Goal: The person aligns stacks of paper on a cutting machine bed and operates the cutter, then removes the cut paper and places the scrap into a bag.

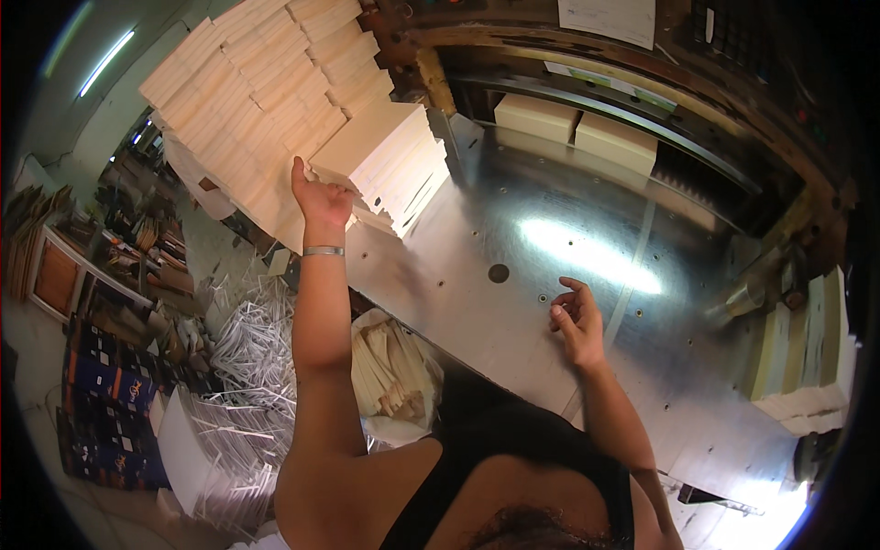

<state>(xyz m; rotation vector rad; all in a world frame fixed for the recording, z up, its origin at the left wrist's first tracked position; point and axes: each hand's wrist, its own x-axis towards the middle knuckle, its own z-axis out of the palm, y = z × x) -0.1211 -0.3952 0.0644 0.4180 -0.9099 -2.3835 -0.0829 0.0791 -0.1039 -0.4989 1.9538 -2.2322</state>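
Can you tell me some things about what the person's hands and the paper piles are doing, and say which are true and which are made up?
1. The left hand touches the tall slanted stack of cream paper sheets. True.
2. The right hand grips a pile of paper. False: it hovers empty over the shiny metal table, fingers curled.
3. A silver bracelet sits on the left wrist. True.
4. Two cream paper blocks lie under the machine at the back. True.
5. The floor at the left holds red balls. False: white paper strips lie there.

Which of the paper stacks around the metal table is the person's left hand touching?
The cream stack at the table's far left corner; the left hand rests against it. The other stacks stand untouched.
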